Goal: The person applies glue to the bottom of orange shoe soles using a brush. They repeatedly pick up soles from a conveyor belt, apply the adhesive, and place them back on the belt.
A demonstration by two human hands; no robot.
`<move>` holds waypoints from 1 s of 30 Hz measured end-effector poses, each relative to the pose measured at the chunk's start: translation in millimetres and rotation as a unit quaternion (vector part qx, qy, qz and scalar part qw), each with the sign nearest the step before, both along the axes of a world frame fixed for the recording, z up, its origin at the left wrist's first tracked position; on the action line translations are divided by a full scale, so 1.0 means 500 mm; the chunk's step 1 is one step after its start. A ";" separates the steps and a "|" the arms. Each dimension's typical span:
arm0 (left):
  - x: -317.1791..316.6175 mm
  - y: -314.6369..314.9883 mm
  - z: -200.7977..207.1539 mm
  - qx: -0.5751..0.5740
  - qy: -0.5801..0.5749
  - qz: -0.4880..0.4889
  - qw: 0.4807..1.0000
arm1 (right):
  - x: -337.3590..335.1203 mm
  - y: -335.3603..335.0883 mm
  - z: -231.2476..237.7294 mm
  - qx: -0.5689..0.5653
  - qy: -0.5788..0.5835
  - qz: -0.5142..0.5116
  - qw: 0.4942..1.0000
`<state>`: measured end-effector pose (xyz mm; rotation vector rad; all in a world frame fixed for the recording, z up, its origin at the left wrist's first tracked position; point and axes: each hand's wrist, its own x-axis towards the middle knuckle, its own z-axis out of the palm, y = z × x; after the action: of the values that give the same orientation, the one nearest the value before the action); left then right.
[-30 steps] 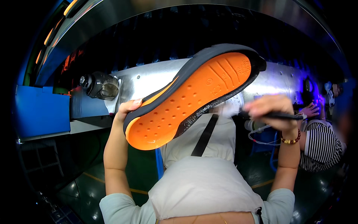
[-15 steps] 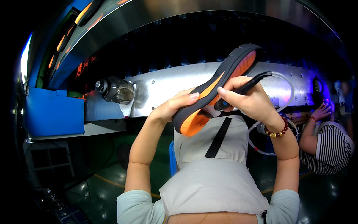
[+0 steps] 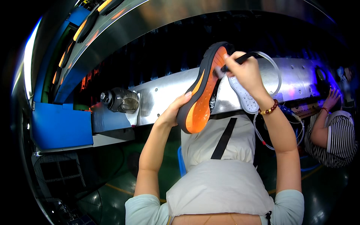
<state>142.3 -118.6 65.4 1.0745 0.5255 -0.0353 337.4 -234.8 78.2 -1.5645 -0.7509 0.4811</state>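
My left hand [image 3: 175,109] grips the heel end of a black and orange shoe sole [image 3: 203,98], tilted upright over the metal bench with its orange inner face toward me. Pinched in my right hand [image 3: 245,73] is a black-handled brush [image 3: 240,61] fed by a clear hose [image 3: 278,71]. Its pale bristles, slightly blurred, are at the orange face around the forefoot. Wet-looking shine shows on the orange near the heel. Below my right hand a white perforated sole-shaped piece [image 3: 245,98] lies on the bench, partly covered by my hand and wrist.
A clear bottle with a black cap [image 3: 123,100] lies at the bench's left end. The metal bench [image 3: 161,95] runs across; a dark conveyor is behind it. Orange-and-black soles [image 3: 80,32] line the upper left. A co-worker in a striped top [image 3: 333,138] reaches in at right.
The sole has turned more upright and shows more of its orange face. My right hand moved up with the brush, from near the heel to the forefoot. The white piece is now uncovered.
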 end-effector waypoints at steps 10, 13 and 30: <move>0.016 -0.015 -0.061 -0.112 -0.072 0.057 0.989 | -0.112 -0.033 -0.096 0.075 -0.274 -0.015 0.959; 0.015 -0.007 -0.066 -0.141 -0.065 0.075 0.985 | -0.134 -0.063 -0.078 0.080 -0.272 0.022 0.959; -0.007 -0.013 -0.053 -0.111 -0.089 0.051 0.988 | -0.009 -0.181 -0.065 0.202 0.242 0.203 0.927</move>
<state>138.7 -125.3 39.0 0.8226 0.4035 0.0903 332.7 -325.5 45.9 -0.8485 -0.7272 0.9163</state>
